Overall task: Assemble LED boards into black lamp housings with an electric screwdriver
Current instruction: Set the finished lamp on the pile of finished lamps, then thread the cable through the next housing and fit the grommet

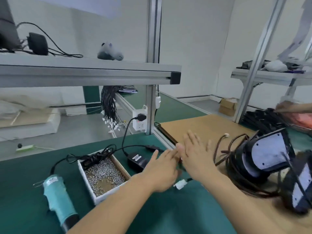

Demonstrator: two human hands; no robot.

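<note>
Green matting carries the screwdriver (58, 196) at the bench's left edge, untouched; both hands, left (162, 171) and right (196, 157), hover spread and empty, probably reaching toward the lamp housings (268, 154) heaped rightward.

Two open-fingered hands, left hand (162, 171) and right hand (196, 157), above the green mat (168, 213), between screw box (103, 174) and lamp housings (268, 157).

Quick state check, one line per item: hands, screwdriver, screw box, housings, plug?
left hand: open, holding nothing
right hand: open, fingers spread
electric screwdriver: lying on green mat, unheld
screw box: open, holds screws
lamp housings: tipped on edge, boards fitted
wall plug: plugged in
</note>
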